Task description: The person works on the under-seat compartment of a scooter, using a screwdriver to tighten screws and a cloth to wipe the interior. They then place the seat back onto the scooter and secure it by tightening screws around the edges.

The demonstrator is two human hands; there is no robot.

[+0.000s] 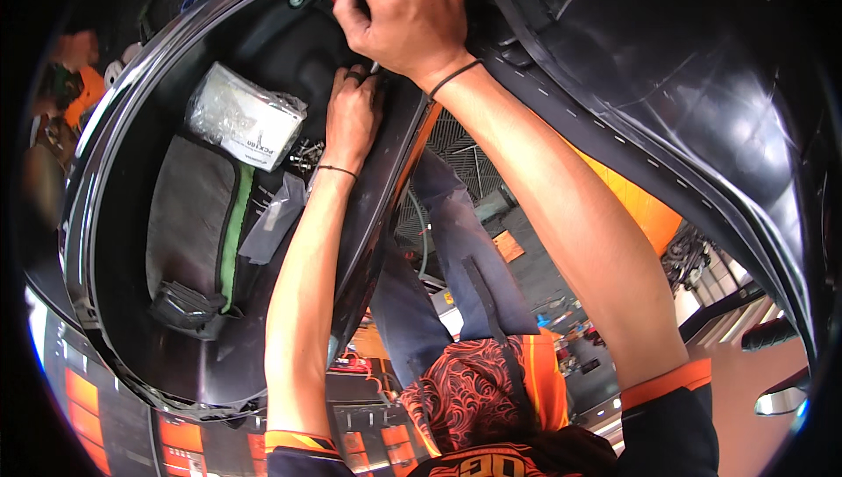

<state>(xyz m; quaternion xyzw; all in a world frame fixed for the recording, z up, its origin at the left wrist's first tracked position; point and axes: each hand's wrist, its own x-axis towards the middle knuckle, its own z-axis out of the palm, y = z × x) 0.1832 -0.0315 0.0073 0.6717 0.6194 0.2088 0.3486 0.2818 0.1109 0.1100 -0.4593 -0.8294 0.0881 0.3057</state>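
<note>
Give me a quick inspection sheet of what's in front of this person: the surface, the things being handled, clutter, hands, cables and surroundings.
Surface: black storage tub of a scooter, its seat raised open at right.
Job's things: a small part at the tub's upper rim, hidden under the hands; cannot tell what it is.
Clutter: plastic-wrapped white booklet, folded grey pouch with green edge, small metal keys or screws, grey plastic scrap.
Hands: right hand closed on the rim; left hand just below it, fingertips pressed to the tub's inner wall.
Cables: a thin hose or cable beneath the tub.
Surroundings: workshop floor with a grating and orange panels.
</note>
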